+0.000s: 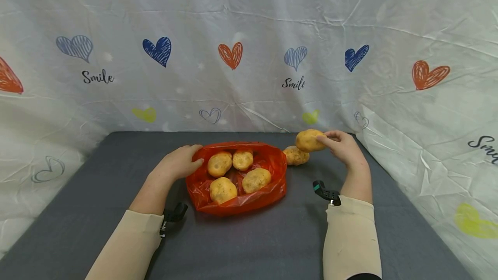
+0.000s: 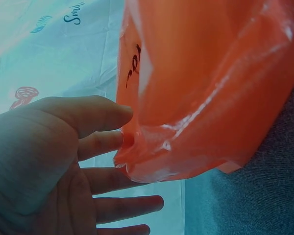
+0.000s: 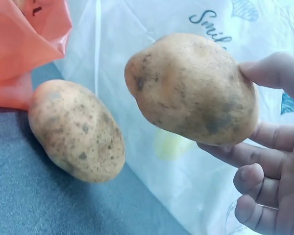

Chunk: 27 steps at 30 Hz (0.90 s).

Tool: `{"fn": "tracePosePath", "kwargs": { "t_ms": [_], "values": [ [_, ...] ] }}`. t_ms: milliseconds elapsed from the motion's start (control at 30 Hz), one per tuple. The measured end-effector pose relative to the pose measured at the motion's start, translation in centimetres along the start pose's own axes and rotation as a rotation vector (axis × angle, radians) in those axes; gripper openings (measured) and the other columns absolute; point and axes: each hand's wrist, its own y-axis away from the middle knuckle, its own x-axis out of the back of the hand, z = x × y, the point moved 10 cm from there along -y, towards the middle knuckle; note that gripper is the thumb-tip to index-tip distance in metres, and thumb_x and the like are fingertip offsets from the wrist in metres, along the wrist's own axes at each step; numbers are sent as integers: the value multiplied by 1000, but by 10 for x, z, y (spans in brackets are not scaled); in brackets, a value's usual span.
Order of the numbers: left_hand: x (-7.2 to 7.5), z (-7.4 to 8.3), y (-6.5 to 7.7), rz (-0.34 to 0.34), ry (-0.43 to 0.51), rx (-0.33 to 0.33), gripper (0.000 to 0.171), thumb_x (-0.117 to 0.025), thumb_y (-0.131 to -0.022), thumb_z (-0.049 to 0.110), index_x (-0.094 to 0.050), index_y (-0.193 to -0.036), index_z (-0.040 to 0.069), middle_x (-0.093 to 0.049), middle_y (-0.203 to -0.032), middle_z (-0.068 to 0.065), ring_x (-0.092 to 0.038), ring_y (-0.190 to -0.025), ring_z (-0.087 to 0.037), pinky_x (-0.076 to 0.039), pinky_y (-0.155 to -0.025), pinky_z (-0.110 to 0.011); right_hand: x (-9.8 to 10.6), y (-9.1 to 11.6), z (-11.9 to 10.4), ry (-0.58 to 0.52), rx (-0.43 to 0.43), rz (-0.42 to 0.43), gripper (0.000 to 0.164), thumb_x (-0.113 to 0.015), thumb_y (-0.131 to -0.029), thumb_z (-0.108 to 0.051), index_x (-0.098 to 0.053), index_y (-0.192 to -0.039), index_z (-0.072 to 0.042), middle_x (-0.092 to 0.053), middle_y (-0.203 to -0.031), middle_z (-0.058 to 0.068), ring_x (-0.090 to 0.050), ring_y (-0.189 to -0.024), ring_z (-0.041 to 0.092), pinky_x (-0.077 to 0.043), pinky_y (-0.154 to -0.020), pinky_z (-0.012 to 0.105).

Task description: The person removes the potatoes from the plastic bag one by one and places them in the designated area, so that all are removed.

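A red plastic bag (image 1: 249,205) lies on the table with its mouth spread, showing several potatoes (image 1: 256,180) inside. My left hand (image 1: 179,162) pinches the bag's left edge between thumb and forefinger; in the left wrist view the other fingers extend beside the plastic. My right hand (image 1: 344,147) holds a potato (image 1: 309,140) by its right end, raised off the table. Just below and left of it, another potato (image 1: 296,156) rests on the table against the bag's right side. The right wrist view shows dark specks on this lying potato (image 3: 78,131).
Dark grey cloth covers the table (image 1: 249,245). Behind it and along both sides hangs a pale sheet (image 1: 256,7) printed with hearts and words. A black wrist camera (image 1: 326,192) sits on the right forearm, and a similar one (image 1: 175,214) on the left.
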Motion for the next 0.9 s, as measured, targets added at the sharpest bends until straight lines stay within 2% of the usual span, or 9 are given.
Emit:
{"fn": "tracePosePath", "kwargs": {
  "t_ms": [67,133,233,400,433,600,700,800,900],
  "values": [
    [0,0,0,0,0,-1,59,-59,-103,28,-44,-153,0,-48,-150,-28,-42,-139,-47,-34,-112,-65,5,0,5,-2,-14,30,80,-62,-94,-64,-50,-146,-4,-54,-139,17,-53,-107,31,-47,-90,42],
    [0,0,-1,0,0,-1,59,-59,-103,29,-44,-153,0,-47,-150,-28,-42,-140,-47,-34,-112,-65,10,0,11,-5,-35,70,78,-61,-94,-65,-52,-145,-6,-59,-122,13,-53,-92,26,-48,-81,38],
    [-1,-1,-1,-1,-1,0,59,-59,-103,29,-44,-153,1,-47,-150,-28,-41,-140,-47,-34,-112,-65,17,0,18,-8,-65,124,76,-58,-96,-64,-54,-145,-6,-55,-107,9,-49,-82,20,-46,-73,34],
    [-3,-3,-2,-7,-1,4,59,-59,-104,29,-44,-153,1,-46,-151,-28,-40,-141,-48,-33,-113,-65,18,1,33,-1,-152,150,76,-52,-99,-63,-52,-148,-4,-54,-127,16,-51,-95,24,-49,-82,41],
    [-3,-3,-2,-7,0,5,59,-59,-104,29,-44,-153,1,-47,-151,-28,-40,-141,-48,-33,-113,-65,18,1,37,1,-176,152,77,-51,-99,-63,-52,-149,-4,-55,-126,17,-52,-95,25,-48,-84,43],
    [-4,-4,-4,-7,8,13,59,-59,-103,29,-44,-153,0,-48,-150,-28,-43,-139,-46,-34,-112,-64,17,-1,54,1,-255,174,77,-49,-100,-61,-50,-150,-2,-54,-91,9,-52,-73,20,-48,-82,46],
    [-4,-4,-4,-5,9,15,60,-60,-103,29,-44,-153,0,-48,-149,-27,-43,-138,-46,-34,-112,-64,17,-2,61,-13,-281,187,77,-49,-100,-59,-49,-151,-1,-51,-79,4,-50,-64,18,-49,-79,45],
    [-5,-4,-4,-7,7,18,60,-60,-103,29,-44,-153,0,-48,-149,-28,-43,-138,-46,-34,-112,-64,15,-3,66,-12,-304,184,76,-49,-101,-58,-50,-150,-1,-49,-70,2,-50,-62,18,-49,-77,44],
    [-5,-5,-3,-8,5,21,60,-60,-103,29,-44,-153,0,-48,-149,-28,-43,-138,-47,-34,-112,-65,12,-3,69,5,-312,173,74,-48,-101,-57,-52,-148,1,-54,-77,5,-52,-64,20,-50,-76,43]
  ]
}}
